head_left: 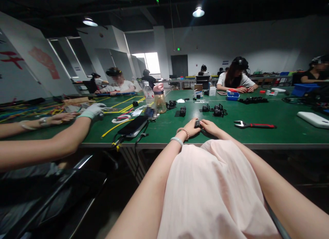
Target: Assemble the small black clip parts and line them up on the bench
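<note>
Both my hands rest at the near edge of the green table point(257, 136). My left hand point(189, 128) and my right hand point(210, 127) together pinch a small black part point(197, 123) held between the fingertips. Bead and jade bracelets circle my left wrist. A pink skirt covers my lap below. More small black parts point(218, 111) lie a little farther out on the table, apart from my hands.
A red-handled adjustable wrench point(253, 125) lies to the right. A black tablet point(134, 126) with cables, a bottle point(148, 94) and a tumbler point(159, 99) stand left. A co-worker's gloved hand point(94, 111) and arm reach in from the left. Other people sit at the far side.
</note>
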Demonstrator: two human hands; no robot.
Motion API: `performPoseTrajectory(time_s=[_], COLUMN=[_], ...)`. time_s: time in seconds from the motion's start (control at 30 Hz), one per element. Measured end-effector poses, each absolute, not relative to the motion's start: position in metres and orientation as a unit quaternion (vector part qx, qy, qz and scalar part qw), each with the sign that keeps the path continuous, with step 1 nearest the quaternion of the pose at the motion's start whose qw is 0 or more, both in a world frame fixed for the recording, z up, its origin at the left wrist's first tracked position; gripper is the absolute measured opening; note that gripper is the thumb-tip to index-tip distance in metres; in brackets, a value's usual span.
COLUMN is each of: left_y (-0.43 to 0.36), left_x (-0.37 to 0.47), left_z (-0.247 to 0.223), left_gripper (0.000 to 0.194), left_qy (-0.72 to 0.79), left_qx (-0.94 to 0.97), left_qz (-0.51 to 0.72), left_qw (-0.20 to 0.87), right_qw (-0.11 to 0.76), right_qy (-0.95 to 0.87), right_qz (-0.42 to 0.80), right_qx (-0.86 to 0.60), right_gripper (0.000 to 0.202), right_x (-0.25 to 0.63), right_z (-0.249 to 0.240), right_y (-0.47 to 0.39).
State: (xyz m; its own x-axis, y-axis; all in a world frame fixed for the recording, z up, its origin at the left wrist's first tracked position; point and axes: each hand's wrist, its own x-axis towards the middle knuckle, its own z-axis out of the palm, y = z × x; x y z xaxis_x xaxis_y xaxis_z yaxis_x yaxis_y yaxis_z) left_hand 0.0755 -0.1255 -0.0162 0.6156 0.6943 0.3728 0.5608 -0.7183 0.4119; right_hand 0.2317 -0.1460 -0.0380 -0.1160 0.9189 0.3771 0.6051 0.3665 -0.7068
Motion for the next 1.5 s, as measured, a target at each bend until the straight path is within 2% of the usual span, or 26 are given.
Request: performPoseTrajectory(time_s=[0.17,0.33,1.5], left_y=[-0.127,-0.127,-0.13], left_x=[0.074,0.075,0.075], left_z=[-0.015,-0.015,-0.012], left_gripper=[0.061,0.058,0.06], left_qy=[0.354,0.359,0.341], left_qx=[0.888,0.885,0.889], left_qz=[0.257,0.255,0.268], left_qw=[0.142,0.151,0.144], right_qw=[0.46,0.461,0.446], right_qy=[-0.679,-0.707,-0.721], right_qz=[0.295,0.312,0.254], right_qx=[-0.491,-0.436,-0.466], right_gripper=[0.035,0.038,0.027], right_x=[0.232,0.232,0.232], right_z=[-0.04,-0.038,-0.035], right_y=[-0.151,-0.158,-0.157])
